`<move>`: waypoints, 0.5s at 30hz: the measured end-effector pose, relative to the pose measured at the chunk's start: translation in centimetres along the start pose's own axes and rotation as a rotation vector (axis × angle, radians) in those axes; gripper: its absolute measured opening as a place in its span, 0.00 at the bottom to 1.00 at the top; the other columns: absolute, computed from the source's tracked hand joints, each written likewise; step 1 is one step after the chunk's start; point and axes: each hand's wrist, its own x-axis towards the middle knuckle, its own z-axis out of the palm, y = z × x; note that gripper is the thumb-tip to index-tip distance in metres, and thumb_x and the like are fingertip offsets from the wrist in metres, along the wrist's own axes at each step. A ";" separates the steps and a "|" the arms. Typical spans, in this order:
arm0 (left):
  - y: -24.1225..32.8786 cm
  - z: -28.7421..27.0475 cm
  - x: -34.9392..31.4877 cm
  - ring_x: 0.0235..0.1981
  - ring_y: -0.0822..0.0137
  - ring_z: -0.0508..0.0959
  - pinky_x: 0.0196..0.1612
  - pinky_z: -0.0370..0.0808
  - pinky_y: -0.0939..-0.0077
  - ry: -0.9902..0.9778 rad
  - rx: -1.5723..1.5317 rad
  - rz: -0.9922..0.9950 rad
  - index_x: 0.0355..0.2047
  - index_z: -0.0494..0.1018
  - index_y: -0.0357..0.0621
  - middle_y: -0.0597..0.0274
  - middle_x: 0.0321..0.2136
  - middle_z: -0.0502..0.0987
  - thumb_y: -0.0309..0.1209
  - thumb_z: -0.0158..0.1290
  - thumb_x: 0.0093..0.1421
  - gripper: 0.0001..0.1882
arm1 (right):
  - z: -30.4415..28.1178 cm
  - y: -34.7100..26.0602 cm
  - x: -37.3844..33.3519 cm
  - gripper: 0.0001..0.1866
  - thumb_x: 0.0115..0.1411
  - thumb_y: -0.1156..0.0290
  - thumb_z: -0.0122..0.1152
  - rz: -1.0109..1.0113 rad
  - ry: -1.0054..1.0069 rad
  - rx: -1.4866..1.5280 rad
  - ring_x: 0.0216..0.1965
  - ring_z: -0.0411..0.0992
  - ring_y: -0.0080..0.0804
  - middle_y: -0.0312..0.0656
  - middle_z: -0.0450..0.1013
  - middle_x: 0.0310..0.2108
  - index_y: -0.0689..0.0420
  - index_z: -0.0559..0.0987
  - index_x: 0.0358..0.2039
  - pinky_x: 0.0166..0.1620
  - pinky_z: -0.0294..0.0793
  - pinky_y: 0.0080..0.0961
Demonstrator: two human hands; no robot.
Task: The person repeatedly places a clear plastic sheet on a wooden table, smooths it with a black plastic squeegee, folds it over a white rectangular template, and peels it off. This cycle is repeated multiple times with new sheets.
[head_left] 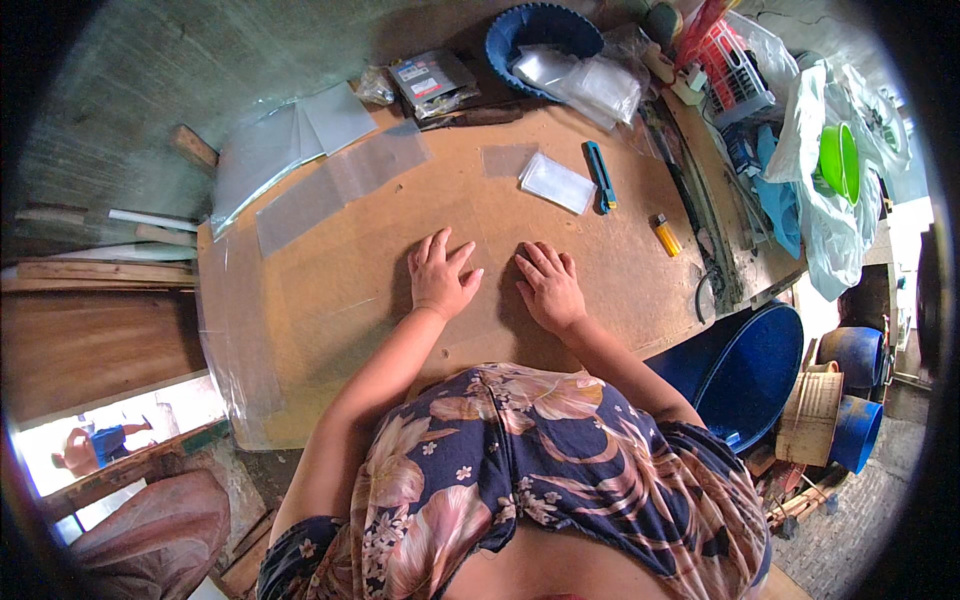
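Both my hands rest on the brown tabletop (370, 260), palms down and with nothing in them. My left hand (440, 275) has its fingers spread, the thumb pointing toward the other hand. A short gap to its right, my right hand (550, 288) lies with the fingers stretched out and slightly apart. Beyond the right hand is a small stack of clear plastic bags (557, 183). Beside that stack lies a blue utility knife (600, 178). Farther right on the table is a yellow lighter (667, 236).
Clear plastic sheets (290, 150) cover the far left. At the back sit a grey flat box (435, 80) and a blue basin (505, 50) with plastic bags. White bags (835, 240) hang at the right, near a green bowl (840, 165). Below stands a large blue drum (750, 370).
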 end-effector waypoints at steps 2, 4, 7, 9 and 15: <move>0.0 0.0 -0.2 0.56 0.56 0.57 0.54 0.57 0.51 0.005 0.001 0.001 0.43 0.74 0.58 0.59 0.54 0.61 0.43 0.56 0.46 0.22 | 0.0 0.1 0.0 0.22 0.55 0.63 0.52 -0.005 -0.010 0.012 0.61 0.51 0.38 0.40 0.58 0.57 0.53 0.69 0.51 0.59 0.50 0.46; 0.0 0.0 -0.1 0.56 0.55 0.58 0.54 0.57 0.52 0.019 0.003 0.020 0.43 0.74 0.58 0.58 0.53 0.61 0.43 0.56 0.45 0.22 | -0.1 0.1 0.0 0.22 0.55 0.63 0.52 -0.001 -0.010 0.009 0.60 0.51 0.38 0.40 0.58 0.57 0.53 0.69 0.51 0.59 0.50 0.46; 0.0 -0.1 -0.1 0.55 0.54 0.59 0.54 0.57 0.53 0.037 0.003 0.049 0.44 0.74 0.57 0.56 0.53 0.62 0.43 0.57 0.45 0.23 | -0.1 0.1 -0.1 0.21 0.55 0.64 0.52 0.003 -0.007 0.014 0.60 0.51 0.38 0.40 0.58 0.57 0.53 0.69 0.50 0.59 0.50 0.47; 0.1 -0.3 -0.1 0.55 0.53 0.59 0.54 0.56 0.53 0.028 -0.005 0.045 0.44 0.73 0.58 0.56 0.53 0.62 0.43 0.57 0.45 0.23 | -0.1 0.1 -0.1 0.21 0.54 0.65 0.53 0.003 0.003 0.023 0.60 0.52 0.38 0.41 0.59 0.57 0.54 0.69 0.50 0.58 0.51 0.47; 0.2 -0.3 0.0 0.55 0.53 0.59 0.56 0.55 0.54 0.023 -0.023 0.049 0.44 0.74 0.58 0.56 0.54 0.62 0.43 0.57 0.45 0.23 | 0.1 2.4 -1.1 0.21 0.49 0.69 0.57 0.100 0.242 0.129 0.53 0.60 0.44 0.46 0.65 0.50 0.56 0.71 0.46 0.54 0.57 0.43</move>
